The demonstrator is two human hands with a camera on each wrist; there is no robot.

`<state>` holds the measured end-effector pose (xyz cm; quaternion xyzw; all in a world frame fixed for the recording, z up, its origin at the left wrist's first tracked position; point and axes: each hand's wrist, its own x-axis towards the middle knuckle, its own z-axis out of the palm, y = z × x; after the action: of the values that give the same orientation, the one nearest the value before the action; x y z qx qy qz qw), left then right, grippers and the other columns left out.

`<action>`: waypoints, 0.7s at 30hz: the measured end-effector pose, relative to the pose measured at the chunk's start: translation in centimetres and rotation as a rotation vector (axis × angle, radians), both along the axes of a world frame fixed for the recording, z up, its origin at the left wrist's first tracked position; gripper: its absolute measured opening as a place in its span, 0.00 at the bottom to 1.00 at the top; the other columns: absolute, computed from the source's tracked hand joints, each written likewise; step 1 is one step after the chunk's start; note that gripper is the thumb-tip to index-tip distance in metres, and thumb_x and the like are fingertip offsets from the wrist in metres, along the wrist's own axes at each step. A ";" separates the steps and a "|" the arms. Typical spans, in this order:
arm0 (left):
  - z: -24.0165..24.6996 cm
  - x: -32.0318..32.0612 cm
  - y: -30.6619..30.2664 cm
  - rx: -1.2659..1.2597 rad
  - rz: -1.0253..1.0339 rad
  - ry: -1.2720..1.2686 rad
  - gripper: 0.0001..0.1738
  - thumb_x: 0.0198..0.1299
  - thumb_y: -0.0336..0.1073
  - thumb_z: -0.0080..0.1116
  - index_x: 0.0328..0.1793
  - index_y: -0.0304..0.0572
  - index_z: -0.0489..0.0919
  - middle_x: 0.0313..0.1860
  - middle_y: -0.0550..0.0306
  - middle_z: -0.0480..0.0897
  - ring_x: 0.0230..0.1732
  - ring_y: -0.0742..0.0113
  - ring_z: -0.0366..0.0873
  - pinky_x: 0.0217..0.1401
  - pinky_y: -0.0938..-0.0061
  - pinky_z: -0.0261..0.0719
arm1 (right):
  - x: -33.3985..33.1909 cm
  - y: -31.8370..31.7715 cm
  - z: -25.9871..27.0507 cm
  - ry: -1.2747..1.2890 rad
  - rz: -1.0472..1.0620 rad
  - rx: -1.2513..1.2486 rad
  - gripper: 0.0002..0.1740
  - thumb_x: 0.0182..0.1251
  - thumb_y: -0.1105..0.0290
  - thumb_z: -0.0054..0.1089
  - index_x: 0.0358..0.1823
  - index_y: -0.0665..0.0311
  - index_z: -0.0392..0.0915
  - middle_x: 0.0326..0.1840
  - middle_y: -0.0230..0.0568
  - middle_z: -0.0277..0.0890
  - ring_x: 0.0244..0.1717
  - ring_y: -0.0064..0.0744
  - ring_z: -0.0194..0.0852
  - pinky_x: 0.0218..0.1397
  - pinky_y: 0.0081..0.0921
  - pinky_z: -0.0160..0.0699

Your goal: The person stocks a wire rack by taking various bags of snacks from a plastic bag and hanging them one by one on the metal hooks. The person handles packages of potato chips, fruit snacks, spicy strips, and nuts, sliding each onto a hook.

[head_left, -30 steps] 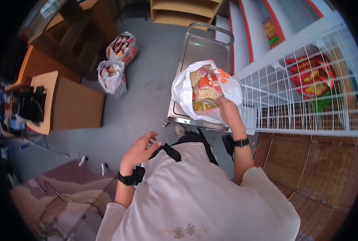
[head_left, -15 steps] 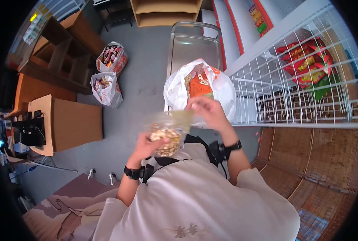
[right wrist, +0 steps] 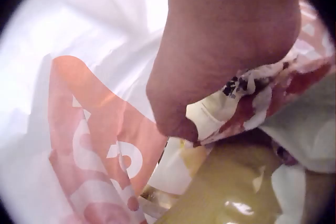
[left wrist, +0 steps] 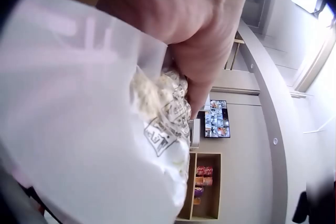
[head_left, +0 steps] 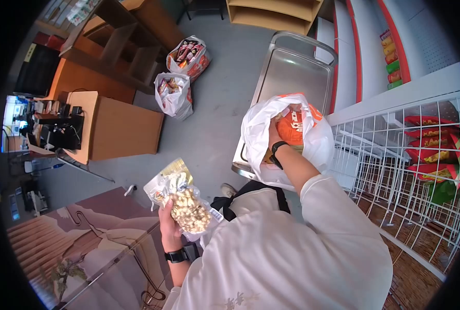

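My left hand (head_left: 168,221) holds up a clear pouch of pale, nut-like pieces (head_left: 190,211), thumb across its front. In the left wrist view, the pouch's whitish back (left wrist: 79,113) fills much of the picture. My right hand (head_left: 274,135) reaches down inside a white plastic shopping bag (head_left: 318,147), which sits on a metal cart (head_left: 297,77). An orange packet (head_left: 290,129) shows beside the hand. In the right wrist view, the thumb lies against a red-and-white packet (right wrist: 247,111), above a yellowish pouch (right wrist: 220,176); the other fingertips are hidden, so I cannot tell their grip.
White shelves with red edges (head_left: 354,51) and a wire rack (head_left: 385,155) holding red packets (head_left: 431,147) stand on the right. Two filled shopping bags (head_left: 174,98) are on the floor at left, near a brown desk (head_left: 124,126). A wooden shelf unit (head_left: 271,15) stands at the back.
The right hand brought the pouch out of the bag and passed it to the left hand, then went back deep into the bag. The left hand has moved left with the pouch.
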<state>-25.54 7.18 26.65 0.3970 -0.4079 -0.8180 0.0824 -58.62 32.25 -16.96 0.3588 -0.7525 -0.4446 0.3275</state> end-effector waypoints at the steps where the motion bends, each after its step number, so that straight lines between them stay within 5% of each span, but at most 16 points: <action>1: 0.6 0.3 0.5 -0.012 0.000 -0.006 0.27 0.63 0.37 0.55 0.64 0.29 0.65 0.54 0.45 0.78 0.50 0.58 0.80 0.53 0.66 0.80 | 0.2 -0.1 -0.5 0.008 0.014 0.033 0.38 0.63 0.47 0.45 0.74 0.53 0.55 0.77 0.43 0.49 0.78 0.47 0.37 0.71 0.71 0.24; 2: 1.1 0.4 1.2 -0.035 0.012 -0.019 0.26 0.63 0.37 0.55 0.63 0.28 0.65 0.53 0.45 0.78 0.50 0.58 0.80 0.52 0.67 0.80 | 3.5 2.8 3.6 0.010 0.016 0.027 0.38 0.63 0.47 0.45 0.74 0.53 0.55 0.77 0.43 0.49 0.78 0.47 0.37 0.71 0.71 0.24; 4: 1.4 1.1 1.6 -0.057 0.035 -0.019 0.26 0.64 0.37 0.55 0.63 0.28 0.66 0.53 0.46 0.78 0.49 0.59 0.80 0.52 0.67 0.81 | 1.2 0.2 15.5 -1.213 -0.266 -0.260 0.51 0.50 0.39 0.58 0.75 0.52 0.52 0.79 0.40 0.45 0.79 0.47 0.35 0.69 0.75 0.21; 7: 1.4 3.1 2.2 -0.050 0.024 -0.002 0.24 0.64 0.36 0.55 0.62 0.29 0.67 0.52 0.47 0.79 0.48 0.60 0.81 0.51 0.68 0.81 | 2.6 -0.3 20.3 -1.113 -0.325 -0.005 0.62 0.37 0.33 0.64 0.75 0.50 0.50 0.80 0.38 0.40 0.79 0.47 0.32 0.69 0.75 0.21; 9: 2.0 4.4 2.8 -0.092 0.069 0.012 0.23 0.63 0.34 0.56 0.61 0.29 0.68 0.51 0.48 0.79 0.47 0.61 0.81 0.50 0.69 0.81 | 4.1 -0.4 21.3 -1.102 -0.269 0.101 0.58 0.44 0.29 0.56 0.75 0.49 0.51 0.80 0.36 0.41 0.79 0.48 0.33 0.68 0.76 0.25; 11: 1.5 7.1 2.6 -0.104 0.097 0.011 0.23 0.63 0.34 0.56 0.61 0.30 0.68 0.51 0.48 0.79 0.48 0.61 0.80 0.51 0.69 0.80 | 5.7 -0.4 21.7 -1.077 -0.203 -0.174 0.40 0.65 0.37 0.35 0.74 0.49 0.54 0.78 0.34 0.48 0.78 0.45 0.39 0.69 0.73 0.33; 15: 1.4 13.1 3.2 -0.083 0.128 0.038 0.21 0.64 0.33 0.54 0.61 0.30 0.68 0.53 0.48 0.78 0.51 0.61 0.79 0.53 0.67 0.79 | 6.3 1.1 17.2 -0.986 -0.045 -0.303 0.33 0.67 0.45 0.39 0.71 0.51 0.60 0.74 0.37 0.57 0.76 0.44 0.48 0.70 0.66 0.40; 17: 0.9 16.0 3.3 -0.071 0.118 0.045 0.22 0.64 0.32 0.54 0.62 0.30 0.67 0.54 0.47 0.78 0.51 0.60 0.79 0.54 0.67 0.79 | 7.2 1.6 18.7 -1.011 -0.054 -0.370 0.32 0.65 0.48 0.44 0.69 0.51 0.63 0.72 0.39 0.61 0.74 0.44 0.52 0.71 0.62 0.43; 19: 0.6 18.7 3.3 -0.048 0.092 0.052 0.22 0.64 0.32 0.54 0.62 0.30 0.67 0.54 0.47 0.78 0.51 0.60 0.79 0.54 0.67 0.79 | 9.1 2.2 23.8 -1.355 0.015 -0.996 0.29 0.62 0.55 0.51 0.64 0.54 0.68 0.69 0.44 0.64 0.71 0.47 0.57 0.73 0.50 0.50; 20: 0.4 19.9 3.4 -0.024 0.068 0.048 0.23 0.64 0.32 0.54 0.63 0.30 0.66 0.54 0.47 0.78 0.51 0.60 0.79 0.55 0.66 0.79 | 9.8 2.8 24.6 -1.200 0.066 -0.913 0.28 0.57 0.60 0.55 0.61 0.58 0.70 0.66 0.51 0.66 0.70 0.49 0.58 0.73 0.38 0.52; 21: 0.1 20.9 3.5 -0.015 0.057 0.050 0.23 0.64 0.32 0.54 0.63 0.30 0.66 0.54 0.47 0.78 0.51 0.60 0.79 0.55 0.66 0.79 | 10.1 3.0 24.8 -1.124 0.115 -0.877 0.27 0.58 0.62 0.53 0.60 0.60 0.70 0.64 0.53 0.67 0.66 0.52 0.63 0.70 0.40 0.59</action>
<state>-4.60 10.69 26.78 0.3872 -0.4002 -0.8221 0.1190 -48.53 35.29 7.86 0.4079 -0.8968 0.1691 0.0274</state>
